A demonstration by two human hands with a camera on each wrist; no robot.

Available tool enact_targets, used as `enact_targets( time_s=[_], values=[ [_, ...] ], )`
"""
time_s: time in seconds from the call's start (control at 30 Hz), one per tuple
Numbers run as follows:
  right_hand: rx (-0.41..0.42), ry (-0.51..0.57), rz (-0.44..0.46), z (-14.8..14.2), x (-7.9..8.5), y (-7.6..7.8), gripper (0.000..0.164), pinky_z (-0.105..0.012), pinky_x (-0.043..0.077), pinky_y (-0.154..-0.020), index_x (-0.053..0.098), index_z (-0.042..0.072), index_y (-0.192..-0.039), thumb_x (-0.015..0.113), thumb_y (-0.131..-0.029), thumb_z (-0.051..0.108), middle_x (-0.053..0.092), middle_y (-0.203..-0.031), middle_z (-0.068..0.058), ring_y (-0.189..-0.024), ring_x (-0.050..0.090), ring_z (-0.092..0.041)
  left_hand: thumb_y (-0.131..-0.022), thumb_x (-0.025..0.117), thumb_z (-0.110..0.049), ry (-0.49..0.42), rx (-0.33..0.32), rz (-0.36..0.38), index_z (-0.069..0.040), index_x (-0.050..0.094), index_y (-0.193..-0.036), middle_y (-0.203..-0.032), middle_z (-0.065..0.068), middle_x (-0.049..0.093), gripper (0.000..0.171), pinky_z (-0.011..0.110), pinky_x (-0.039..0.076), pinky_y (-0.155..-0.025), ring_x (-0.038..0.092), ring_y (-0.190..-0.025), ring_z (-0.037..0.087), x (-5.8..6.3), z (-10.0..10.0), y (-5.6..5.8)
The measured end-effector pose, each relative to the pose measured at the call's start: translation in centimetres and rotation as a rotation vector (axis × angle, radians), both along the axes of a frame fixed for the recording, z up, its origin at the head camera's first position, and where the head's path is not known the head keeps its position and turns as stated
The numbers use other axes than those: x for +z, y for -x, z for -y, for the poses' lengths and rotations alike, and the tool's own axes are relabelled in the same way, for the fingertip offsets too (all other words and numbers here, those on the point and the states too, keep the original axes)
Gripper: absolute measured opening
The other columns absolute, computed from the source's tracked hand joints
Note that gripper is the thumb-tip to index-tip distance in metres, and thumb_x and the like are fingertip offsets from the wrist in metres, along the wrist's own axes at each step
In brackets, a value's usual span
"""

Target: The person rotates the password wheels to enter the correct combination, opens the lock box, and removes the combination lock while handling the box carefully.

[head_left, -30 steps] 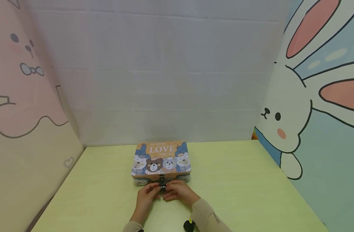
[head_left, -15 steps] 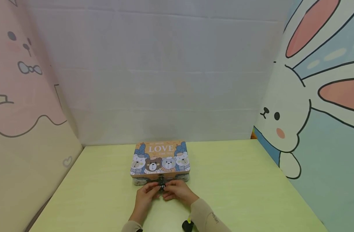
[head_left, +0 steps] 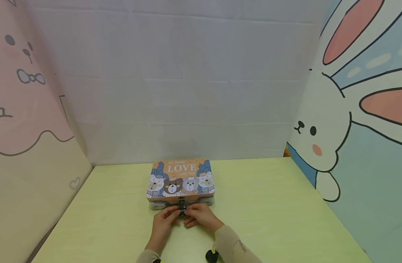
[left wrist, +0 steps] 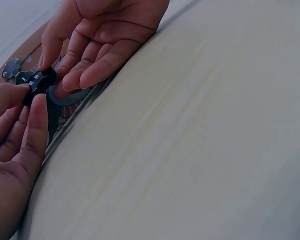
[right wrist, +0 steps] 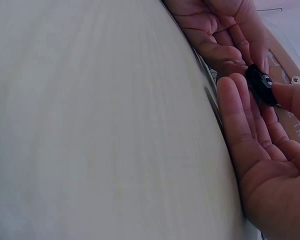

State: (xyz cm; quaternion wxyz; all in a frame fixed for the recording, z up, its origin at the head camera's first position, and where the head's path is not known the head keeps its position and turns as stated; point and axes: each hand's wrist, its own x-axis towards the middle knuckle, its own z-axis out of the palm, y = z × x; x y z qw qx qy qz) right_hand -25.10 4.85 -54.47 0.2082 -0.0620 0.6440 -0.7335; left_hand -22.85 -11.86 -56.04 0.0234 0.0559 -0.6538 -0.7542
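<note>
A tin box (head_left: 180, 179) printed with bears and the word LOVE lies lid down on the yellow table, its metal clasp (left wrist: 11, 68) facing me. From the clasp hangs a small black combination padlock (head_left: 182, 209) with number dials. My left hand (head_left: 162, 224) pinches the padlock from the left, thumb and fingertips at its edge. On the other side, my right hand (head_left: 202, 217) holds it between thumb and fingers. Close up, the padlock (left wrist: 40, 86) sits between both sets of fingertips in the left wrist view. The digits are too small to read.
The pale yellow table (head_left: 270, 212) stretches to both sides of the box. A white sheet (head_left: 188, 80) hangs behind it. Printed panels, one with a rabbit (head_left: 326, 146), flank the table. A black round thing (head_left: 212, 255) sits by my right sleeve.
Both hands stay at the padlock with barely any movement. The whole head view has shifted slightly, so the box and hands appear a little farther left.
</note>
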Motion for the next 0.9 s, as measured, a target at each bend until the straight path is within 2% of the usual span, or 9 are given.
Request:
enact_targets(
  time_s=[0.23, 0.5, 0.7, 0.9],
  values=[
    [0.005, -0.017, -0.01, 0.03, 0.18, -0.05, 0.018, -0.035, 0.064, -0.065, 0.064, -0.012, -0.104, 0.059, -0.097, 0.004, 0.069, -0.08, -0.014, -0.064, 0.068, -0.016, -0.09, 0.068, 0.003, 0.001, 0.002, -0.02, 0.018, 0.064, -0.109, -0.091, 0.007, 0.072, 0.025, 0.025, 0.061, -0.063, 0.066, -0.075, 0.009, -0.08, 0.08, 0.02],
    [0.022, -0.04, -0.017, -0.06, 0.27, 0.0, 0.023, -0.034, 0.064, -0.065, 0.065, -0.014, -0.102, 0.057, -0.098, 0.007, 0.068, -0.081, -0.011, -0.066, 0.068, -0.016, -0.092, 0.067, 0.003, -0.01, -0.015, 0.019, 0.02, 0.06, -0.116, -0.093, 0.008, 0.072, 0.03, 0.024, 0.061, -0.064, 0.065, -0.077, 0.007, 0.56, -0.12, -0.18],
    [0.029, -0.051, 0.0, -0.04, 0.51, -0.01, 0.024, -0.033, 0.064, -0.064, 0.066, -0.015, -0.1, 0.057, -0.098, 0.007, 0.067, -0.081, -0.011, -0.064, 0.068, -0.015, -0.092, 0.067, 0.003, -0.009, -0.02, 0.022, 0.02, 0.06, -0.116, -0.094, 0.008, 0.071, 0.03, 0.025, 0.061, -0.064, 0.065, -0.078, 0.008, 0.42, 0.0, -0.15],
    [0.009, -0.022, 0.021, -0.02, 0.75, -0.09, 0.024, -0.034, 0.064, -0.063, 0.062, -0.01, -0.103, 0.055, -0.097, 0.012, 0.065, -0.084, -0.014, -0.064, 0.068, -0.017, -0.092, 0.067, 0.003, -0.01, -0.025, 0.021, 0.019, 0.06, -0.116, -0.098, 0.011, 0.072, 0.03, 0.025, 0.061, -0.064, 0.066, -0.079, 0.008, 0.18, 0.07, -0.01]
  ],
)
